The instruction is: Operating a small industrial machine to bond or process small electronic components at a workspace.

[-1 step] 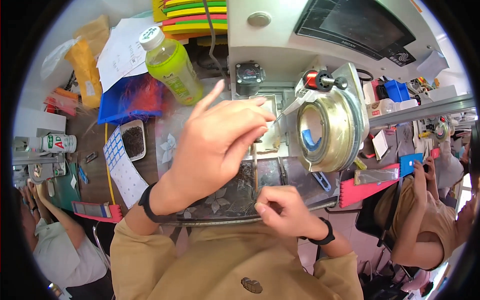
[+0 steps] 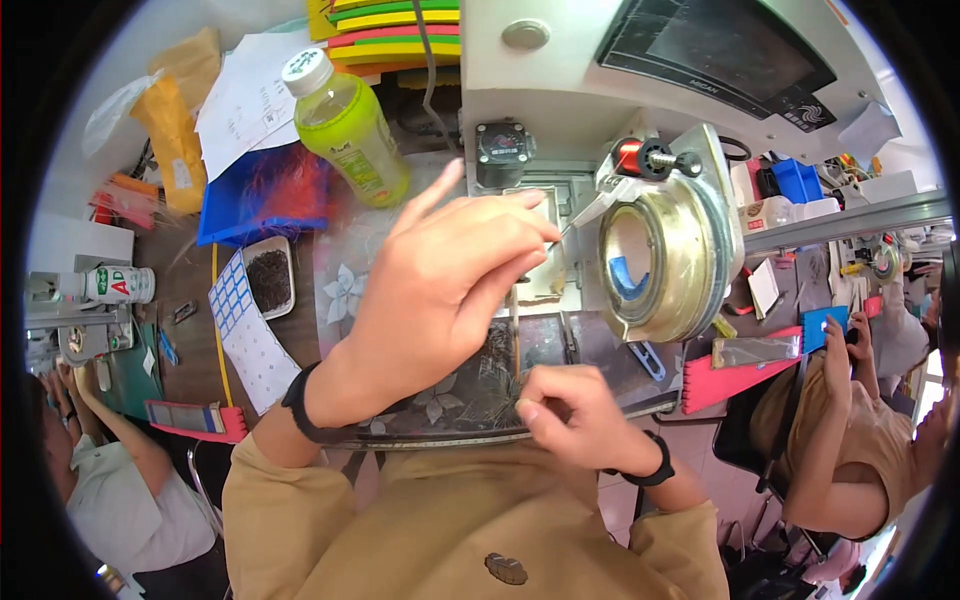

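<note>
My left hand [image 2: 430, 280] reaches over the front of a white machine [image 2: 550, 70]; its thumb and forefinger are pinched, while other fingers stick out. A small dark bit shows under the fingertips, but I cannot make out what it is. Close to my body at the table's edge, my right hand [image 2: 575, 420] is curled with thumb against forefinger; whatever it holds is hidden. A thin brownish line [image 2: 515, 340] runs between the hands. Right of my left fingertips stands a clear tape roll [image 2: 655, 275] on the machine, below a red and black roller [image 2: 640, 158].
At the left stand a green drink bottle [image 2: 350, 135], a blue bin [image 2: 225, 210] with reddish strands and a white tray [image 2: 268, 275] of dark bits. Tweezers [image 2: 568, 338] and a blue cutter [image 2: 647, 362] lie near the right hand. Co-workers [image 2: 850, 420] sit on both sides.
The whole view has shifted very slightly. Both hands keep nearly the same pose and place.
</note>
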Demonstrator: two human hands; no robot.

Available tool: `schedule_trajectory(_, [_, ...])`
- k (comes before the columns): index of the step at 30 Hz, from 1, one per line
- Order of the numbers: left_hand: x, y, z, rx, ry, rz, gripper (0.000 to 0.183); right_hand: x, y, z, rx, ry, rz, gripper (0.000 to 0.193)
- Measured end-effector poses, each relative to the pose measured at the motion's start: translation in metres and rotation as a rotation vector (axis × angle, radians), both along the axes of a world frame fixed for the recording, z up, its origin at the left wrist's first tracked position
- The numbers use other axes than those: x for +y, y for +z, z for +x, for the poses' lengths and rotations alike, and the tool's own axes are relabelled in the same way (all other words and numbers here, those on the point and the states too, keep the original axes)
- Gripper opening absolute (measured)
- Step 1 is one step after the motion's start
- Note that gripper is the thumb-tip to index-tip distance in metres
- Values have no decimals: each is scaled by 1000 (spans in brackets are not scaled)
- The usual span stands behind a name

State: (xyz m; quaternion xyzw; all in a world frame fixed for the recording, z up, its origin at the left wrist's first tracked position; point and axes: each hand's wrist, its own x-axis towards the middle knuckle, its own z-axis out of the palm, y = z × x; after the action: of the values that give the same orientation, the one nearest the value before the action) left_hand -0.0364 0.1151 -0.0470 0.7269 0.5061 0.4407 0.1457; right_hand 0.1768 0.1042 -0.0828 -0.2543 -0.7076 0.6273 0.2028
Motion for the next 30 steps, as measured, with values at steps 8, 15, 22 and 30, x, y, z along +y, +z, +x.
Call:
schedule_trajectory(8, [0, 13, -6, -50, -91, -212, 5, 17, 2, -6, 74, -39, -6, 15])
schedule_trajectory(15, [-25, 27, -19, 23, -185, -274, 8, 25, -9, -23, 210, -201, -98, 15])
schedule_trajectory(22, [-32, -20, -44, -448, -75, -111, 23, 38, -17, -45, 333, -343, -27, 16])
schedule_trajectory(30, [-22, -55, -36, -976, -122, -237, 21, 43, -23, -50, 299, -409, 15, 16])
